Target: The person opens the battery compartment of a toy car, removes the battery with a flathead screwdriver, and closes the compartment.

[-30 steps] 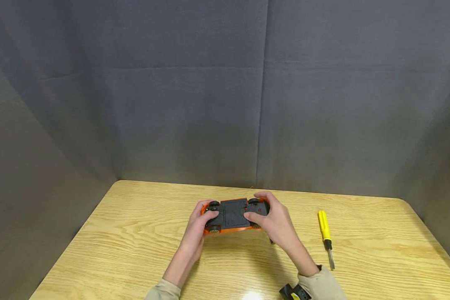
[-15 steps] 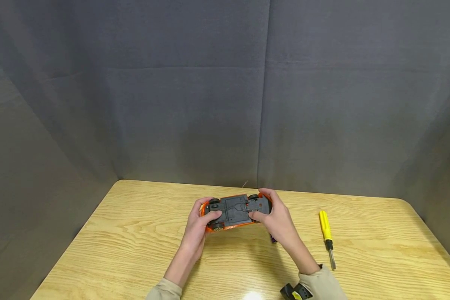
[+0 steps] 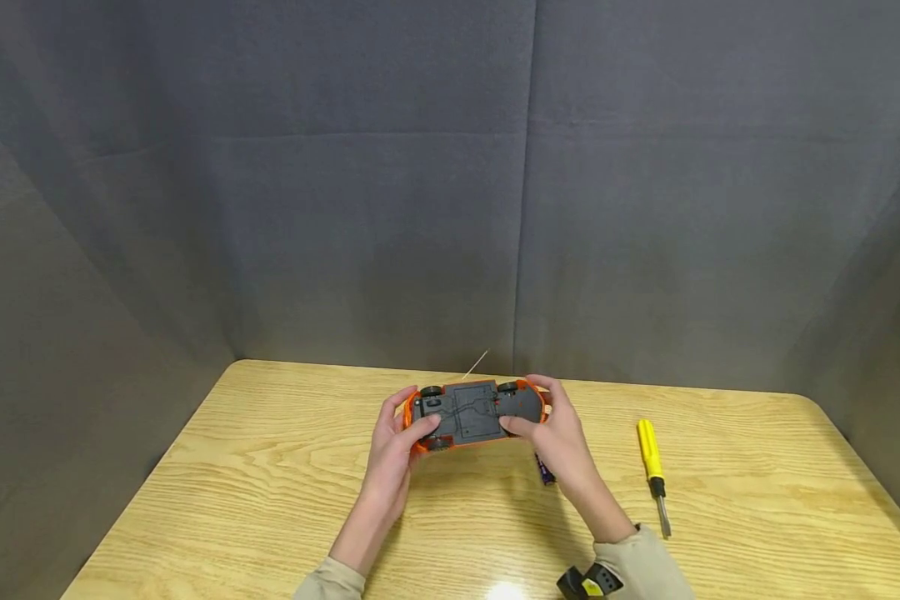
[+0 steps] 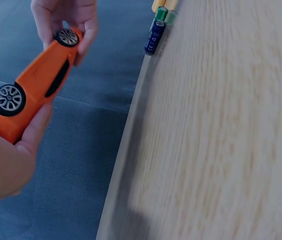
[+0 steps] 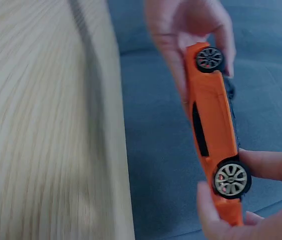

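An orange toy car (image 3: pixel 471 414) is held above the wooden table (image 3: pixel 270 483), its dark grey underside turned towards me, a thin antenna wire rising from it. My left hand (image 3: pixel 401 437) grips the car's left end, thumb on the underside. My right hand (image 3: pixel 547 425) grips its right end. In the left wrist view the orange car (image 4: pixel 36 82) shows its side and silver wheels between both hands. The right wrist view shows the car (image 5: pixel 213 140) the same way. A dark blue battery (image 3: pixel 544 470) lies on the table under my right hand, also seen as batteries (image 4: pixel 155 35) at the table's surface.
A yellow-handled screwdriver (image 3: pixel 652 471) lies on the table to the right of my hands. Grey cloth (image 3: pixel 450 183) hangs behind and on both sides of the table. A black device (image 3: pixel 588 583) sits at my right wrist.
Both hands have lifted the car off the table and tilted its underside towards me. The battery under the right hand has come into view.
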Action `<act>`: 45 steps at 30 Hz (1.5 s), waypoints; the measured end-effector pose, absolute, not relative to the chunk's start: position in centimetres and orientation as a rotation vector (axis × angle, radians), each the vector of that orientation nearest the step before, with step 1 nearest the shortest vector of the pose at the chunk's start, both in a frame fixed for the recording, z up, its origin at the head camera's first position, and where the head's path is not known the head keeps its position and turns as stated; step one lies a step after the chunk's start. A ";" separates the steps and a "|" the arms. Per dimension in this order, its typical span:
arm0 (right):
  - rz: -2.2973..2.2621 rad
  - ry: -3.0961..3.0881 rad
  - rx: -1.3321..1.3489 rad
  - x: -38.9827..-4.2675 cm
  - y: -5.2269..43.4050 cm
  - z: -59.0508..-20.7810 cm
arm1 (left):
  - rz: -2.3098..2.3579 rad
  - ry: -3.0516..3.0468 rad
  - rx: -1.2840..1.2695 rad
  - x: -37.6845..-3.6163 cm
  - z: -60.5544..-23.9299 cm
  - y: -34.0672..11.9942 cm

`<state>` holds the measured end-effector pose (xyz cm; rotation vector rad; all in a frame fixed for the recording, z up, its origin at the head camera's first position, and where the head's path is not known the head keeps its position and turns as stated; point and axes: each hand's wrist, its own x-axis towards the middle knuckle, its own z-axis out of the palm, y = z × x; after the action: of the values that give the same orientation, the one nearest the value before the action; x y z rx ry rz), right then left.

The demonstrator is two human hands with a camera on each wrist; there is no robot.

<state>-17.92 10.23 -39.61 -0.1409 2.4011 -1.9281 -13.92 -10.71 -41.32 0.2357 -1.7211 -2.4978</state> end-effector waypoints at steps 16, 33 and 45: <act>-1.532 2.749 -0.345 -17.3 9.9 -39.8 | -2.081 -1.814 0.076 -12.9 -40.1 -9.0; -2.168 1.792 -0.133 -17.4 9.9 -38.7 | -1.323 -2.079 -0.593 -12.6 -41.0 -8.2; -2.232 1.682 -0.025 -17.7 10.4 -38.9 | -1.311 -2.334 -0.620 -12.4 -40.8 -8.1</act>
<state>-17.71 10.43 -38.87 -0.0255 1.6820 -2.2318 -12.44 -8.12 -40.75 -0.6204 -2.3345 -1.3109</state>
